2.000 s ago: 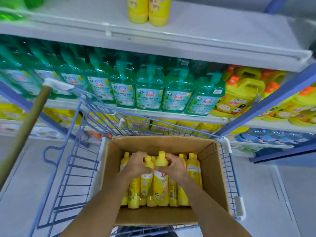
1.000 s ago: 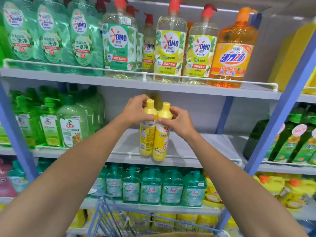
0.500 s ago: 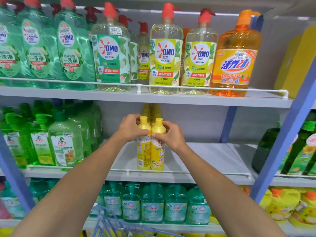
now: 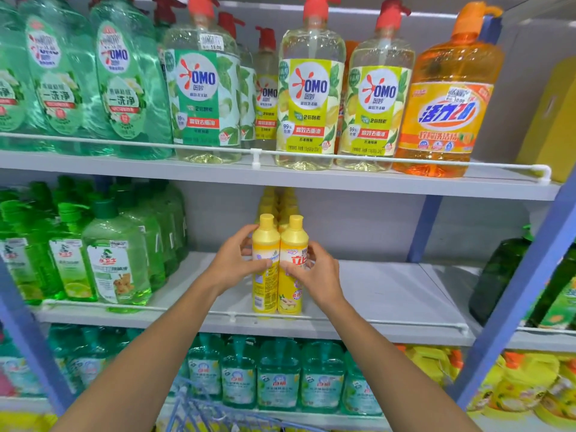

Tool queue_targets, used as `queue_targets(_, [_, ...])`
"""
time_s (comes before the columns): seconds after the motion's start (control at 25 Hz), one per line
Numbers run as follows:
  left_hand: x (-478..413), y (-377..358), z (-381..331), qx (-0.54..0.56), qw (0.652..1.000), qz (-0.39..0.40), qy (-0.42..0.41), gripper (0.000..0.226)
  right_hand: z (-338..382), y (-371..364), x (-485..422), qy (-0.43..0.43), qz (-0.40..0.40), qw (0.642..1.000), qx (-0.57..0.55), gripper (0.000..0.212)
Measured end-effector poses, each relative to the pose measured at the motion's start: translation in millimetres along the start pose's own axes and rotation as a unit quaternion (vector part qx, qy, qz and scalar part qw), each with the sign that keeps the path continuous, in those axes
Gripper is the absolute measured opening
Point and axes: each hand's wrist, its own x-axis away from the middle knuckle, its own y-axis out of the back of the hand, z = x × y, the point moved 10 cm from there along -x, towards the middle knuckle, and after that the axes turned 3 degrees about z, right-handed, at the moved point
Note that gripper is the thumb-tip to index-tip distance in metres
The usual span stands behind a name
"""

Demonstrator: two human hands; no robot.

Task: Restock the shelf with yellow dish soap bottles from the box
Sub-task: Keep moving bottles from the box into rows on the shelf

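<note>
Centre of frame: left yellow bottle and right yellow bottle stand upright, side by side and touching, on the middle shelf, just behind its front rail. The left hand wraps fingers and thumb round the left yellow bottle below its shoulder. The right hand grasps the right yellow bottle the same way. Neither is released. The bases appear to sit on the shelf board; the rail hides the lower edge.

Directly behind the pair, a row of yellow bottles runs back in two files.

Judgement: placement of this pair is nearly complete, with release pending. Bare shelf lies right of centre, with a gap left toward the green bottles, so more files would fit. The box is not in view; only the cart shows at the bottom edge, so the remaining stock cannot be told.
</note>
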Motion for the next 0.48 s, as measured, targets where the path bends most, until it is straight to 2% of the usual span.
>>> queue_targets(0.28, [15,-14,40,-0.004,0.999,0.004,0.048,0.059,-49,-23,34,-0.077,0.067,0.994,-0.031,0.067])
queue_targets(0.48, [26,-16,52,-0.009,0.995,-0.081,0.062,0.054,-58,-30,40,-0.09,0.028,0.995,-0.015,0.066])
